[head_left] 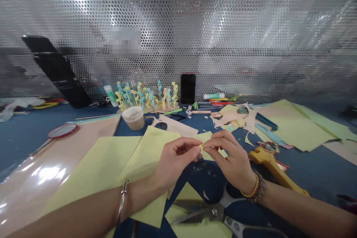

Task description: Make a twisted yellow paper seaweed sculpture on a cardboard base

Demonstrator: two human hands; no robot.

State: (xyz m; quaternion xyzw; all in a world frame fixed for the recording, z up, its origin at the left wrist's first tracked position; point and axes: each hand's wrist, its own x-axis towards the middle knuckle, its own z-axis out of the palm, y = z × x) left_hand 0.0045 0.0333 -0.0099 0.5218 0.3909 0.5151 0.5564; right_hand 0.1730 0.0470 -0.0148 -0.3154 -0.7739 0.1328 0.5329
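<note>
Between the fingertips of both hands is a tiny piece of yellow paper (pixel 201 147). My left hand (pixel 178 156) pinches it from the left, thumb and forefinger closed. From the other side my right hand (pixel 229 155) pinches it as well. Its exact shape is mostly covered by the fingers. Below the hands lie grey-handled scissors (pixel 213 212), blades parted, on yellow paper pieces (pixel 188 192). Larger yellow sheets (pixel 147 152) spread under and beside my left forearm.
A paper cup (pixel 134 118) stands ahead, before twisted blue and yellow paper strips (pixel 150 98). A black phone (pixel 188 88) leans on the perforated metal screen (pixel 178 37). On the right are a yellow-handled tool (pixel 275 167), paper scraps (pixel 234 113) and green sheets (pixel 295 126).
</note>
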